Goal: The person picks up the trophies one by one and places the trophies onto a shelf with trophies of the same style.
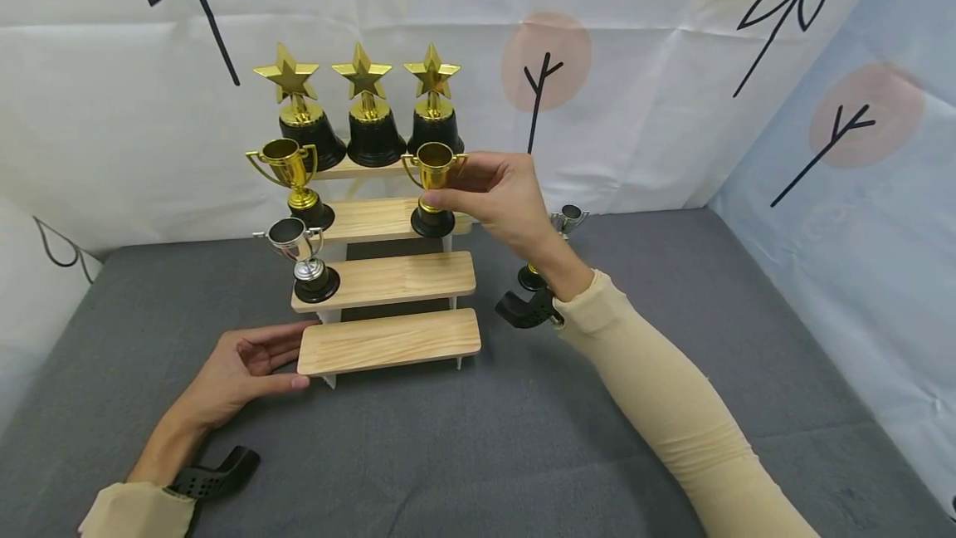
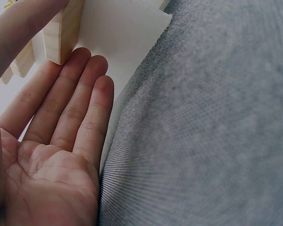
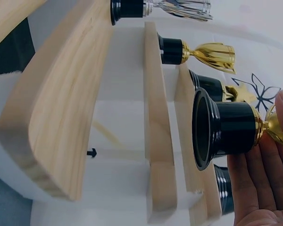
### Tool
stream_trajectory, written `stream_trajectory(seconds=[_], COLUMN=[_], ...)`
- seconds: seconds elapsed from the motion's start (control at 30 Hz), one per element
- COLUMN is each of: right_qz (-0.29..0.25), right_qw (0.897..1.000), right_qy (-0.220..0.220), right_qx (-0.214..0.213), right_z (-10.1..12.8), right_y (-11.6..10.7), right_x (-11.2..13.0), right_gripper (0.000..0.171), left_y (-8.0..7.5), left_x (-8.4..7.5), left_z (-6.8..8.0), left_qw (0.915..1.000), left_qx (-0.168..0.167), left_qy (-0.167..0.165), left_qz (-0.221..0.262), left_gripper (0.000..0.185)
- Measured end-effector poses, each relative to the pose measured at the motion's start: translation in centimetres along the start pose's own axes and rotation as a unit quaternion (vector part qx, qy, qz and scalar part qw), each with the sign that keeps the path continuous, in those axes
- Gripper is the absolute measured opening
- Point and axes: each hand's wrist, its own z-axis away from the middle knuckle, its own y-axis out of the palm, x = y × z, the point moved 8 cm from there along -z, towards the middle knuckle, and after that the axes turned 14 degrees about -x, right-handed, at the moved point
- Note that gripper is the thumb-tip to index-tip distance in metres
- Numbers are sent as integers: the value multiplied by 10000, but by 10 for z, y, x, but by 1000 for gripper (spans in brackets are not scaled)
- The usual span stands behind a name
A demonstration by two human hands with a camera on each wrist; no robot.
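- The gold cup [image 1: 433,177] is pinched at its bowl and stem by the right hand [image 1: 502,198], thumb and fingers curled round it, the hand at 3 o'clock of the cup.
- The cup stands upright, long axis vertical, its black base at the right end of the stand's third step from the bottom; the right wrist view hints at a slight gap between base and wood, though I cannot be sure it is lifted.
- The left hand [image 1: 239,368] is well apart from the cup, at about 7 o'clock, fingers straight and relaxed, their tips against the left end of the stand [image 1: 388,340] at its lowest step; it holds nothing.
- On the same step, at 9 o'clock of the held cup, stands a second gold cup [image 1: 293,181]; a silver cup [image 1: 302,256] is one step lower.
- Three star trophies [image 1: 364,106] line the top step, at 12 o'clock.
- Behind the right wrist, at 4 o'clock, more cups [image 1: 563,222] stand on the grey worktop [image 1: 672,289].
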Motion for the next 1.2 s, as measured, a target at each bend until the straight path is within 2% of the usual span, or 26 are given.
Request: stream_trajectory(seconds=[0.7, 1.0, 1.2], right_qz=[79, 266, 274], right_qw=[9997, 9992, 9986], right_qy=[175, 226, 439], right_qx=[182, 191, 125], right_z=[-12, -17, -19], right_y=[23, 27, 30], right_x=[-18, -25, -28], right_gripper=[21, 18, 19], left_y=[2, 0, -1], left_x=[-1, 1, 1], left_z=[0, 0, 0], left_qw=[9999, 10000, 10000], left_qx=[57, -16, -67], left_qy=[65, 23, 2], left_qz=[114, -21, -67], left_gripper=[65, 65, 65])
